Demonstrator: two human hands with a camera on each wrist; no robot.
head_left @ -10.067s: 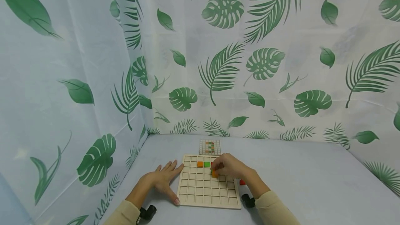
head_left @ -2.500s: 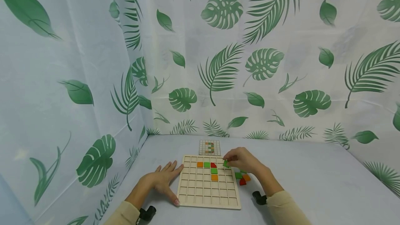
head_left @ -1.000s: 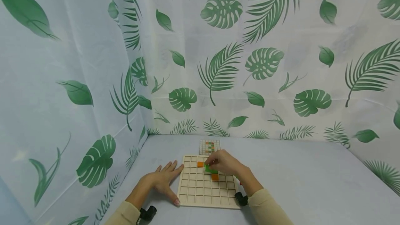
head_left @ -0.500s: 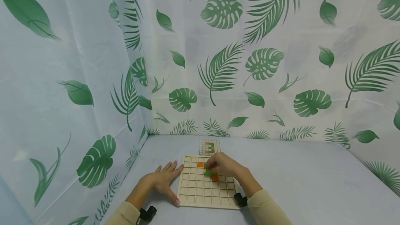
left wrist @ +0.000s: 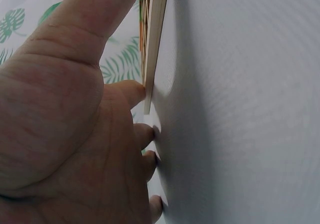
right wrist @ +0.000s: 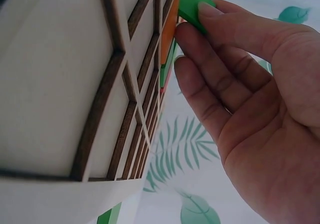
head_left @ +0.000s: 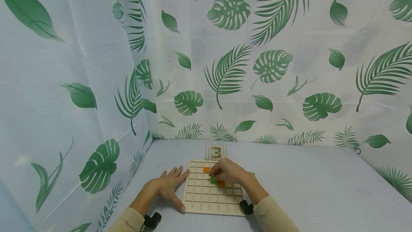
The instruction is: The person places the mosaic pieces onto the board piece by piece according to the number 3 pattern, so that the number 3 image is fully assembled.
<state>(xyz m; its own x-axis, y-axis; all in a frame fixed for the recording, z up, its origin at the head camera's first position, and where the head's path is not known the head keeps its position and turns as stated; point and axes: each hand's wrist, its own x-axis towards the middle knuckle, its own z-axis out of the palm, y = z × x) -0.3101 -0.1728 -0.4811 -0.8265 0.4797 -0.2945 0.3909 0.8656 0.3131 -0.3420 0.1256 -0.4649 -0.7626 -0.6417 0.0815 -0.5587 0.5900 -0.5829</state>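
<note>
In the head view my right hand (head_left: 226,171) is over the upper middle of a pale wooden grid board (head_left: 212,207). Thumb and fingers pinch a green square tile (right wrist: 192,4), which tilts against the board face in the right wrist view. Just beside it an orange tile (head_left: 221,184) sits in a cell, and another orange tile (head_left: 206,169) lies farther up and left. The right hand hides other tiles in the head view. My left hand (head_left: 168,185) is spread flat at the board's left side, its thumb at the near-left corner and a finger at the edge.
A small printed pattern card (head_left: 216,152) lies beyond the board's far edge. Right of the board a loose green tile (head_left: 252,173) shows partly behind the right forearm. Each wrist carries a black camera (head_left: 246,207). A leaf-patterned curtain (head_left: 225,81) stands behind the table.
Since 10.1 s ago an orange tile has been left in the board. The right hand has brought a green tile from the board's right side to its middle. The left hand has stayed.
</note>
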